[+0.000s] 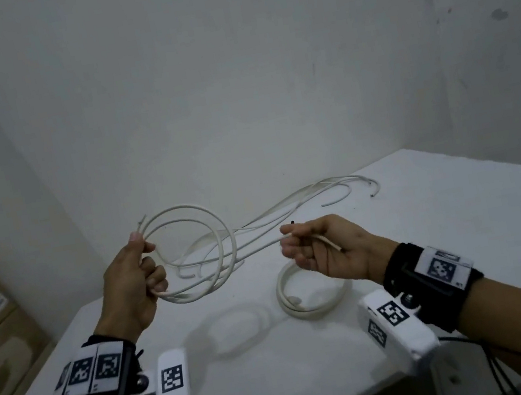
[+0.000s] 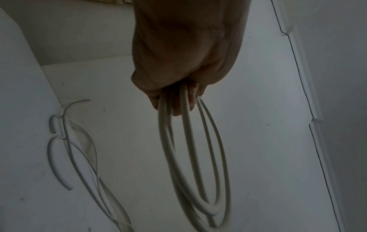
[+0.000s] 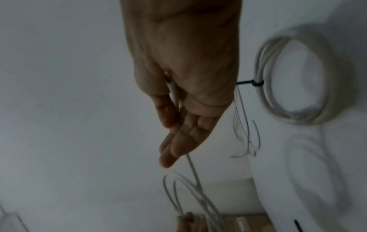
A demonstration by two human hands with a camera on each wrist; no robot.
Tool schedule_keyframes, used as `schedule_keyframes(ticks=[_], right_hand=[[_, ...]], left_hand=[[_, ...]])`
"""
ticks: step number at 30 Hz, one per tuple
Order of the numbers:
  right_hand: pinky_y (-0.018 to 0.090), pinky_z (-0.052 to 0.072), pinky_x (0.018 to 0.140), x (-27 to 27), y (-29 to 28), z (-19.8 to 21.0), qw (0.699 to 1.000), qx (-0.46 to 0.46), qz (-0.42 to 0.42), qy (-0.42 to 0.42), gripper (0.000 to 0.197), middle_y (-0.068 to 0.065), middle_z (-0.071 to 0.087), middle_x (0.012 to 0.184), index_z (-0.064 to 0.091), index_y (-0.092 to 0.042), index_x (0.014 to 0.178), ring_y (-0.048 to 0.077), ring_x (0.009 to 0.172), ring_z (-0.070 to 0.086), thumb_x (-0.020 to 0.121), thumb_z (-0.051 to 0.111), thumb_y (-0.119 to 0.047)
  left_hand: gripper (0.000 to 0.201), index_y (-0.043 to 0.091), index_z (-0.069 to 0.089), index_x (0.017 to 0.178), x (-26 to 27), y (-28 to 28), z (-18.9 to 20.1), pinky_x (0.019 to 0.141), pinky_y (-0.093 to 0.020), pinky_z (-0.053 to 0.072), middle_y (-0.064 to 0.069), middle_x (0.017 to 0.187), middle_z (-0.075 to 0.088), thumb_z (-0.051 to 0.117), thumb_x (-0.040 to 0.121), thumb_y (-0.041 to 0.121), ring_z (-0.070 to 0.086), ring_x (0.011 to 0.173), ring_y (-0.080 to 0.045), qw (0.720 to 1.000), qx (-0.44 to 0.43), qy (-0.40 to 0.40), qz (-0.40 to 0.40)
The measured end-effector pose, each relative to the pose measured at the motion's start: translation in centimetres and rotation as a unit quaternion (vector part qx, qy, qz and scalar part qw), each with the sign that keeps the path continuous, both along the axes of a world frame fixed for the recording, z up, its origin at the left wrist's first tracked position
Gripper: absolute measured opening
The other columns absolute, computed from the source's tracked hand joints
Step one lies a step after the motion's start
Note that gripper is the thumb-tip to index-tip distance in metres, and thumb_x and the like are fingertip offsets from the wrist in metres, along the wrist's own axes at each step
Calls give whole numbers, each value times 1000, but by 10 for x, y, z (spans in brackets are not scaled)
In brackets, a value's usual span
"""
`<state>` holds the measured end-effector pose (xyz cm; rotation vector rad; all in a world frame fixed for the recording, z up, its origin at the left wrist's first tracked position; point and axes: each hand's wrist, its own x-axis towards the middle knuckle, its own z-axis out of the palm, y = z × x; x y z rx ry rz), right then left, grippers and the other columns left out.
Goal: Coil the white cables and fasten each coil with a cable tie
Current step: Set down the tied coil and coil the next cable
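Head view: both my hands up over the white table (image 1: 427, 202), working one white cable (image 1: 188, 231) into loops.

My left hand (image 1: 134, 282) is curled round several loops of that cable, thumb on top near its loose end; the left wrist view shows the loops hanging from my closed fingers (image 2: 178, 100), clear of the table. My right hand (image 1: 324, 248) pinches the cable's other end between thumb and index, remaining fingers loosely extended, a short stub poking out across the palm. The run between the two hands hangs in the air. A finished coil (image 1: 314, 292) lies flat on the table just below my right hand, bound by a black cable tie (image 3: 256, 83). More loose white cables (image 1: 337, 187) trail across the table behind, well apart from the coil.
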<state>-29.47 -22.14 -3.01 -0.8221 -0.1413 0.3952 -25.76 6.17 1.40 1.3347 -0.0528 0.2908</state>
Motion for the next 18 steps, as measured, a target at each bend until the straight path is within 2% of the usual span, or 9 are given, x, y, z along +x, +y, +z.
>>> schedule_keyframes(ticks=[3, 5, 7, 10, 11, 13, 15, 17, 18], right_hand=[[39, 60, 69, 3, -1, -3, 983, 174, -4, 55, 29, 22, 71, 96, 58, 6, 103, 34, 81, 72, 82, 45, -8], [52, 51, 86, 5, -4, -8, 962, 269, 7, 52, 48, 29, 61, 120, 53, 12, 118, 42, 102, 64, 86, 41, -23], [56, 44, 94, 7, -5, -11, 954, 298, 20, 29, 53, 31, 54, 128, 50, 16, 121, 45, 113, 57, 86, 40, -23], [54, 45, 91, 5, 5, -15, 967, 254, 29, 6, 46, 28, 60, 122, 60, 20, 108, 41, 104, 64, 68, 57, -3], [52, 46, 91, 4, 9, -16, 972, 235, 25, 2, 43, 26, 62, 120, 63, 18, 105, 38, 102, 66, 68, 58, -3], [46, 48, 93, 4, 15, -20, 981, 193, 0, 1, 33, 20, 66, 118, 67, 13, 100, 31, 100, 68, 87, 48, -9], [39, 53, 89, 3, 21, -22, 989, 140, -45, 0, 42, 15, 67, 117, 61, 10, 108, 26, 99, 68, 101, 32, -20], [32, 60, 77, 6, 26, -27, 990, 84, -115, 7, 46, 15, 67, 113, 51, 8, 119, 23, 95, 68, 103, 32, -30], [30, 61, 69, 8, 28, -30, 988, 45, -148, 12, 49, 16, 68, 107, 50, 8, 118, 22, 91, 69, 101, 36, -36]], left_hand=[[32, 14, 45, 76, 1, -2, -8, 37, -14, 34, 9, 38, 27, 44, 100, 34, 32, 32, -6, 999, -28, -2, -24], [32, 14, 43, 75, 1, -5, -11, 42, -19, 46, 8, 38, 32, 42, 101, 33, 40, 34, -8, 998, -48, -1, -37], [33, 15, 42, 75, 0, -8, -14, 41, -21, 47, 8, 40, 34, 41, 101, 34, 40, 35, -8, 998, -51, 4, -48], [33, 17, 41, 73, -1, -13, -17, 32, -13, 26, 9, 42, 28, 42, 100, 37, 27, 32, -5, 997, -29, 19, -65], [34, 17, 42, 73, -2, -16, -17, 31, -12, 22, 9, 43, 28, 42, 100, 37, 24, 31, -5, 997, -22, 21, -68], [34, 18, 42, 73, -3, -20, -18, 31, -10, 18, 10, 43, 27, 42, 100, 39, 22, 31, -4, 997, -8, 23, -75], [34, 18, 43, 73, -4, -21, -17, 31, -10, 17, 10, 44, 26, 43, 99, 41, 21, 31, -4, 996, -6, 27, -89], [34, 18, 44, 73, -6, -21, -15, 30, -9, 16, 10, 43, 25, 44, 97, 42, 20, 30, -4, 993, -11, 37, -115], [34, 18, 44, 73, -7, -21, -14, 30, -9, 16, 10, 43, 25, 44, 97, 42, 20, 29, -4, 991, -13, 41, -130]])
